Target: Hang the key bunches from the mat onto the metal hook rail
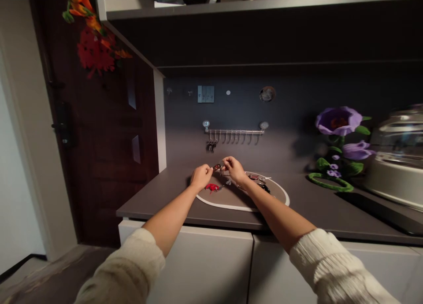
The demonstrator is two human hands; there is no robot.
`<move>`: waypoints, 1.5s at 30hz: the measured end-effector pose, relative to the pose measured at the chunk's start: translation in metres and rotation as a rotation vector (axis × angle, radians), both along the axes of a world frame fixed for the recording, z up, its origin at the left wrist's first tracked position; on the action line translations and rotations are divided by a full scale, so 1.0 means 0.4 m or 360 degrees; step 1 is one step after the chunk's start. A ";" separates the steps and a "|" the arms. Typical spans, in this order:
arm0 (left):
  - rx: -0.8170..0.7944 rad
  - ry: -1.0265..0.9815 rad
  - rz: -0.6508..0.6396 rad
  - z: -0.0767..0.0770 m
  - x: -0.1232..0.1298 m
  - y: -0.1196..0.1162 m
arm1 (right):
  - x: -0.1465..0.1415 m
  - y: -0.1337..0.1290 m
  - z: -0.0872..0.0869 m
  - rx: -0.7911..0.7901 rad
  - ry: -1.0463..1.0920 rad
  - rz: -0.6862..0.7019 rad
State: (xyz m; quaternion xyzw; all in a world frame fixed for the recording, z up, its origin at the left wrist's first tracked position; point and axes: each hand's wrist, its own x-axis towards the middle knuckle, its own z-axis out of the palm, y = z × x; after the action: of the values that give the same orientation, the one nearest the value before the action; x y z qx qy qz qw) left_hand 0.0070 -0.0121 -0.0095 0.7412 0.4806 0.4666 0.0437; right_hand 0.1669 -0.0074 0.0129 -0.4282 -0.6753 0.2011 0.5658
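Note:
Over a white-rimmed oval tray, both of my hands hold a bunch of keys with a brown-and-red fob. My left hand pinches the fob's left end. The fingertips of my right hand close on the ring side, where small metal pieces hang. Below my left hand lies a red corded keychain with metal parts. More dark keys rest on the tray's right side, partly hidden by my right forearm.
On the wall behind is a clear hook rail with small dark keys on its left hooks. Purple artificial flowers, a dark flat slab and a cream appliance stand at right. A shelf overhangs the counter.

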 end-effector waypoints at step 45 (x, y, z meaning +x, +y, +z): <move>-0.0085 0.0061 0.0001 -0.008 0.005 0.013 | -0.030 0.199 0.231 0.0036 -0.0088 -0.0931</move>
State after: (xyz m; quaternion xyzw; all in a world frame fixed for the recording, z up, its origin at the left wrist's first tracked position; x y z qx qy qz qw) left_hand 0.0089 -0.0067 -0.0128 0.7484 0.4939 0.4394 0.0541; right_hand 0.1550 0.0724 0.1054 -0.6038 -0.5405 0.0102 0.5858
